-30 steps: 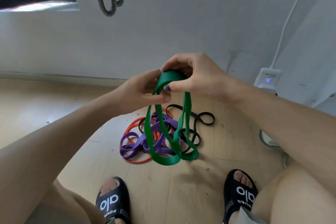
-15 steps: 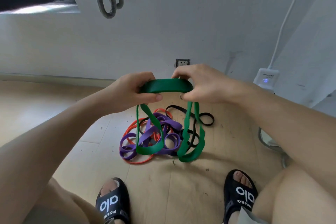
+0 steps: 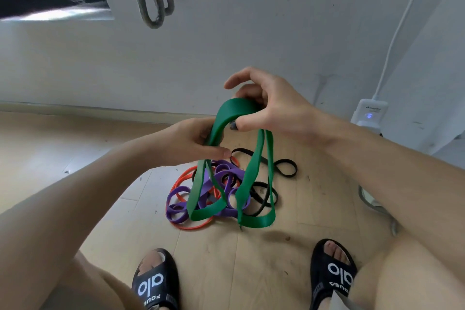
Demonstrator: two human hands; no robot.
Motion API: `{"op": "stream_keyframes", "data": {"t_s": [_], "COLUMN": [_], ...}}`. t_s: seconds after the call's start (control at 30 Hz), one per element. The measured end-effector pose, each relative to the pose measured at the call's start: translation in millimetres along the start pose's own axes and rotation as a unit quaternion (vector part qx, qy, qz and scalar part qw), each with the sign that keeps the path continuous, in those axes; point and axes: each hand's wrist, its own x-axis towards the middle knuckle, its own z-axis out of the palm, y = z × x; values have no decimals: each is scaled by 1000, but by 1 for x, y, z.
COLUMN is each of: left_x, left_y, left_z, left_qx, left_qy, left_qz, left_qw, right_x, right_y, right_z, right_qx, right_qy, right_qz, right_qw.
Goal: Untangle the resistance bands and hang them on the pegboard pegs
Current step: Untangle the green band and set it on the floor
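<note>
The green band [image 3: 239, 111] is held in both hands: it is pinched by the right hand [image 3: 266, 111] between thumb and curled fingers at the top of its arch, and gripped lower, toward eight o'clock, by the left hand [image 3: 193, 141]. Half a second ago the band was stretched flat and level between hands set apart; now the right hand is raised, the left is drawn in beneath it, and the top is bunched into a tight, slanted hump. This is judged a regathering of the band, so that its strands can be sorted before hanging; no peg is reached yet. The band is a broad, flat, matte rubber strap, hanging in two long loops whose lower ends droop over the pile. At six o'clock from the hands, on the pale wooden floor [image 3: 75, 158], lie the remaining bands, still knotted together: a purple band [image 3: 176, 211], medium-wide and coiled, a thin orange band [image 3: 183, 178], and a narrow black band [image 3: 286, 170]. At eleven o'clock, a grey band [image 3: 151, 2] is seen hanging against the wall.
</note>
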Motion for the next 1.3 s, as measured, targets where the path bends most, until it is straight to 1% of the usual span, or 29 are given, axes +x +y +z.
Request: {"op": "stream_keyframes", "data": {"t_s": [0.1, 0.17, 0.5, 0.6, 0.97, 1.17, 1.3], "left_x": [-1, -1, 15, 18, 23, 17, 15], "left_y": [3, 4, 9, 15, 22, 31, 31], "left_z": [1, 5, 24, 27, 27, 15, 14], "left_qx": [24, 22, -88, -110, -153, -149, -149], "left_qy": [22, 38, 86, 107, 87, 50, 51], "left_qz": [-1, 1, 25, 45, 45, 38, 42], "left_qw": [999, 999, 992, 987, 983, 987, 987], "right_x": [0, -1, 5, 9, 9, 9, 9], "right_y": [-3, -5, -7, -6, -8, -8, -10], "right_z": [1, 1, 7, 8, 4, -1, 2], "right_qx": [19, 33, 180, 204, 230, 245, 274], "right_qy": [-5, -5, 7, 13, 23, 26, 22], "right_qz": [-1, -2, 6, 15, 15, 17, 21], "right_qw": [1000, 999, 984, 979, 973, 969, 961]}}
